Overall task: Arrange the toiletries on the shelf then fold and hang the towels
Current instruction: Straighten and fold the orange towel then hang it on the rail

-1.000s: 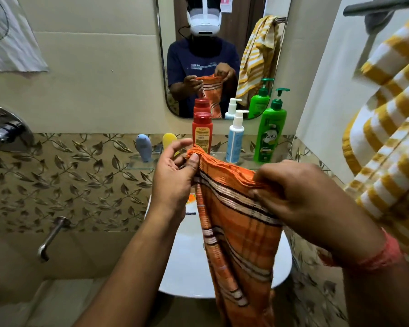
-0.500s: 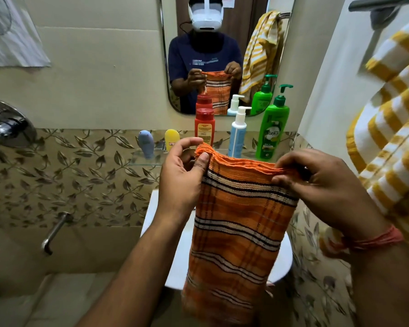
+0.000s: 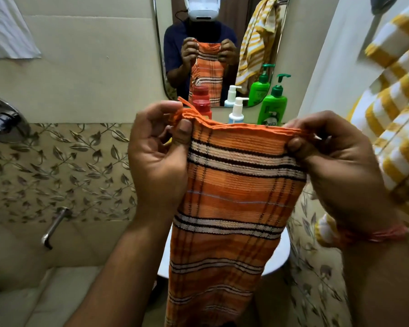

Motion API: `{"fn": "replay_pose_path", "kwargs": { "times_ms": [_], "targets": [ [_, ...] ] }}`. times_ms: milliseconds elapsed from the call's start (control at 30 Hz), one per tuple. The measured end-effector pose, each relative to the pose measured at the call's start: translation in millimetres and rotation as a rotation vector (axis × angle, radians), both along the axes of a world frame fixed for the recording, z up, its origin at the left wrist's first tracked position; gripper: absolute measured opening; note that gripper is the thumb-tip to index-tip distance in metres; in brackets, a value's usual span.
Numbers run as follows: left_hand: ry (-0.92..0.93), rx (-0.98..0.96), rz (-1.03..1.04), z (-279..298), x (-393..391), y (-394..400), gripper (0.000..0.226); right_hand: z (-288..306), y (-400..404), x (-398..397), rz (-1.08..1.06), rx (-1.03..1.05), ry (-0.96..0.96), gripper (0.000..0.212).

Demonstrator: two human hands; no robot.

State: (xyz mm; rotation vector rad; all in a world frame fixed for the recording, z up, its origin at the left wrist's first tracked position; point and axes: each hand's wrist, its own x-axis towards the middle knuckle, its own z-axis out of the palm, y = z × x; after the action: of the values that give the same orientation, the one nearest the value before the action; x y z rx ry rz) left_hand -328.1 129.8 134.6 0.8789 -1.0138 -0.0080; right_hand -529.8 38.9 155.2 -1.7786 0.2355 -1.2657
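Cream tiled wall [image 3: 80, 67], leaf-patterned tile band [image 3: 57, 166], mirror [image 3: 165, 74], chrome tap [image 3: 53, 226], white basin [image 3: 279, 256]

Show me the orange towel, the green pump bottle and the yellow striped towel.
orange towel [image 3: 236, 185], head view, middle of cloth
green pump bottle [image 3: 273, 107], head view, bottle body
yellow striped towel [image 3: 397, 109], head view, hanging folds

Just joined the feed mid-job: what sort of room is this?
Almost certainly a small home bathroom: a wall mirror above pump bottles, a chrome tap on tiled wall, and a striped towel hanging at right.
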Motion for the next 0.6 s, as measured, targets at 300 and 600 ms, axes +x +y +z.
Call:
{"fn": "replay_pose_path", "kwargs": {
  "times_ms": [300, 600],
  "targets": [
    [-0.047, -0.146, -0.008, 41, 10, -1, 0.019, 32, 2, 22, -0.062, -0.024, -0.222, 0.010],
    [0.140, -0.077, 0.015, 70, 32, -31, 0.015, 71, -35, 49, -0.206, -0.138, -0.095, 0.017]
  ]
}}
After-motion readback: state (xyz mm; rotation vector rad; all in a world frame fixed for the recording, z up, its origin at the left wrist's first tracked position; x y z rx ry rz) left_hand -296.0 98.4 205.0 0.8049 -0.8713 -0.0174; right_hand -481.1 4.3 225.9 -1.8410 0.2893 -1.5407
